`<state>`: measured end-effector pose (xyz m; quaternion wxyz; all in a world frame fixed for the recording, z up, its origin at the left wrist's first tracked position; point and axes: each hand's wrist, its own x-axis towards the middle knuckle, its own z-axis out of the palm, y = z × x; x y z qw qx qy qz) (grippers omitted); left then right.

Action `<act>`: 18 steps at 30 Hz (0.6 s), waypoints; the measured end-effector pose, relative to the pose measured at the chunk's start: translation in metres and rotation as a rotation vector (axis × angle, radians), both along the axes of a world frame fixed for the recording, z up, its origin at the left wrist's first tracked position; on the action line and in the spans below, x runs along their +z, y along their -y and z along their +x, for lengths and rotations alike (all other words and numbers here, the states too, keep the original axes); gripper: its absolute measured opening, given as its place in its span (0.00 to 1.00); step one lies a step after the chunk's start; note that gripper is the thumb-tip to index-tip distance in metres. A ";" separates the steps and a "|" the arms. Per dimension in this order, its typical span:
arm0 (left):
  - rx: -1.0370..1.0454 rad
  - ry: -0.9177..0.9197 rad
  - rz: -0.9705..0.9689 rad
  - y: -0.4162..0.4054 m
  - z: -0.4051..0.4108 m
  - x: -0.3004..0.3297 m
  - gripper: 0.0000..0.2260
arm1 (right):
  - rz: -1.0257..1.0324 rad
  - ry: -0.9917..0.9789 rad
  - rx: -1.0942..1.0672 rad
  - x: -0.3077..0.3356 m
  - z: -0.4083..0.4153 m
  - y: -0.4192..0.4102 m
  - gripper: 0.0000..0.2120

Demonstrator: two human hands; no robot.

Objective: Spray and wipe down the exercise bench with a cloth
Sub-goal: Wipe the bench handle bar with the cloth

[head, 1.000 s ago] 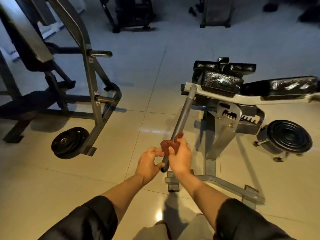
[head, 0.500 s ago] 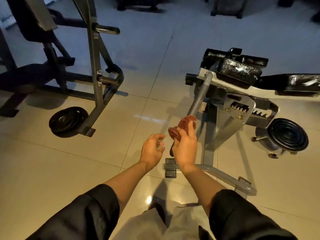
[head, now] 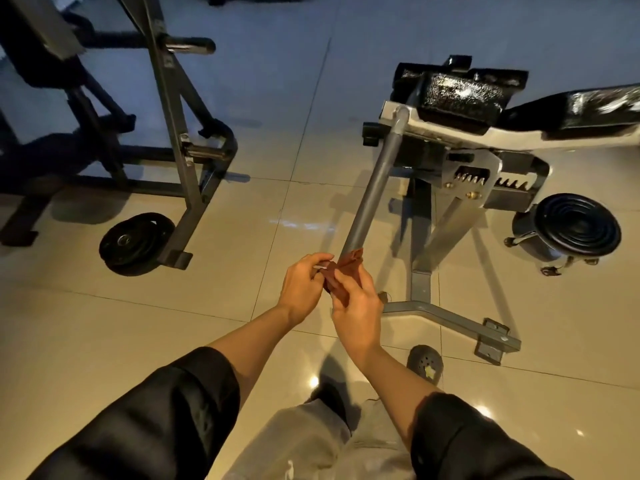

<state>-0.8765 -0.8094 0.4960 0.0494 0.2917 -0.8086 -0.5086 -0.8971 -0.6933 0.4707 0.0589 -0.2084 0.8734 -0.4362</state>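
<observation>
Far left: dark steel rack frame standing on the tiled floor, with a black weight plate leaning at its foot. Center: left hand with fingers curled, pinching the near edge of a reddish-brown cloth; the left thumb and forefinger close on it from the left side. Right hand just beside it, touching, fingers wrapped round the same cloth from the right, so both hands hold it bunched between them. Both arms in black sleeves. The cloth sits at the lower end of a grey handle bar that slopes up and away to the exercise bench; whether the cloth touches the bar, cannot tell. Bench has black glossy pads on a pale frame, toothed adjuster underneath, well apart from the hands. Right: stack of black plates on a low holder beside the bench leg. Bottom: a dark shoe on the floor.
</observation>
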 end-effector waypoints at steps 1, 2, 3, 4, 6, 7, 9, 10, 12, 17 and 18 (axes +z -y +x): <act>0.004 0.013 0.019 0.000 0.002 -0.001 0.18 | -0.004 0.024 -0.003 0.003 -0.001 -0.003 0.19; 0.009 0.016 0.022 0.001 0.004 -0.002 0.17 | -0.015 0.043 -0.019 0.008 -0.006 -0.006 0.18; 0.013 0.018 0.014 0.003 0.006 -0.003 0.16 | -0.040 0.042 -0.053 0.014 -0.012 -0.007 0.17; 0.023 0.014 0.009 0.005 0.006 -0.003 0.15 | -0.071 0.023 -0.091 0.021 -0.020 -0.006 0.18; 0.050 -0.008 0.019 0.009 0.003 0.001 0.14 | -0.069 -0.016 -0.089 0.030 -0.028 0.000 0.20; 0.060 -0.019 0.026 0.009 0.001 0.004 0.14 | -0.022 -0.044 -0.031 0.031 -0.026 0.004 0.20; 0.076 -0.027 0.028 0.009 -0.001 0.010 0.15 | 0.098 -0.134 0.134 0.020 -0.013 0.003 0.21; 0.081 -0.030 0.025 0.009 -0.001 0.011 0.14 | 0.174 -0.145 0.203 0.012 -0.006 -0.003 0.21; 0.084 -0.038 0.007 0.012 0.000 0.013 0.13 | 0.266 -0.102 0.245 0.002 0.004 -0.023 0.18; 0.043 -0.162 0.007 0.017 -0.011 0.039 0.11 | -0.043 -0.085 -0.006 0.053 -0.028 -0.018 0.25; 0.015 -0.203 0.026 0.016 -0.016 0.047 0.12 | -0.094 -0.066 -0.011 0.071 -0.040 -0.009 0.26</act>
